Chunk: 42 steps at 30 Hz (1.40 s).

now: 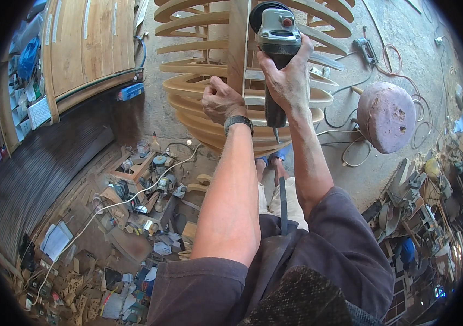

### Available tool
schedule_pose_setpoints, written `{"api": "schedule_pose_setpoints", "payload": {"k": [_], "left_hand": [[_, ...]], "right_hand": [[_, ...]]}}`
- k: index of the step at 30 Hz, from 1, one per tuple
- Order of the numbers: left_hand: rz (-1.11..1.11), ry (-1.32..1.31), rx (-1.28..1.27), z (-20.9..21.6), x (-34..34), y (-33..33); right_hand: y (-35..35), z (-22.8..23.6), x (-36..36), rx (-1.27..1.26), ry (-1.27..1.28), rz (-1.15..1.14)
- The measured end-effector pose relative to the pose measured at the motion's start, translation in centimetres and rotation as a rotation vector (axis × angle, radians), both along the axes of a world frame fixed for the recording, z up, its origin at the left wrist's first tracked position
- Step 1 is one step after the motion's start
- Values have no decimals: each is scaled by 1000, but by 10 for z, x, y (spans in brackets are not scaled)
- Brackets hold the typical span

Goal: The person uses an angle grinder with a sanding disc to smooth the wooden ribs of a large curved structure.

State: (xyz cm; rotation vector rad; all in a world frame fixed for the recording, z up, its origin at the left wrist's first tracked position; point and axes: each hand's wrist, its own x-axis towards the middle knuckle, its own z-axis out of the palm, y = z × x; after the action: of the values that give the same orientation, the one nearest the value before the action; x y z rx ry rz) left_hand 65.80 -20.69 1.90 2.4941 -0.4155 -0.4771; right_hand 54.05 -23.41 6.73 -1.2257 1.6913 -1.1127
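Observation:
My right hand (291, 79) is wrapped around the body of an angle grinder (279, 30), grey and black with a red button. Its dark round disc points away from me, close beside the upright board (237, 46) of a large wooden frame. Curved pale wooden slats (194, 68) stick out in tiers to both sides of that board. Just left of the board, my left hand (222, 102), with a dark watch on the wrist, is closed on the edge of a slat; its fingertips are hidden. The grinder's cord end points down toward my body.
A round pinkish stool (386, 117) stands at the right, near a corded power tool (365, 51) and tangled cables. Tools and wood scraps (139, 185) litter the lower left. More offcuts pile up at lower right. A wooden panelled piece (87, 41) is at upper left.

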Motion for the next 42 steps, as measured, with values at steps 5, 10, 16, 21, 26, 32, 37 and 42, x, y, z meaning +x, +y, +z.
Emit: {"api": "schedule_pose_setpoints", "payload": {"k": [5,10,16,21,26,32,37,42], "left_hand": [[1,20,4,3,-2,0],[10,20,37,2,-1,1],[1,28,35,2,-1,0],[2,26,19,0,0,1],[3,24,20,2,-1,1],[16,-9,-8,1,-3,1],[-2,9,13,1,0,1],[2,-3,36,0,-1,1]], "right_hand": [[2,-3,1,5,17,-24],[0,-14,-9,-57,44,-51],[1,-15,-16,-60,-28,-47],[2,-8,-5,-21,-31,-7],[1,-2,-3,79,-97,-1],[3,-7,-4,8,-33,9],[33,-8,-9,24,26,29],[53,-3,-4,115,12,35]]}}
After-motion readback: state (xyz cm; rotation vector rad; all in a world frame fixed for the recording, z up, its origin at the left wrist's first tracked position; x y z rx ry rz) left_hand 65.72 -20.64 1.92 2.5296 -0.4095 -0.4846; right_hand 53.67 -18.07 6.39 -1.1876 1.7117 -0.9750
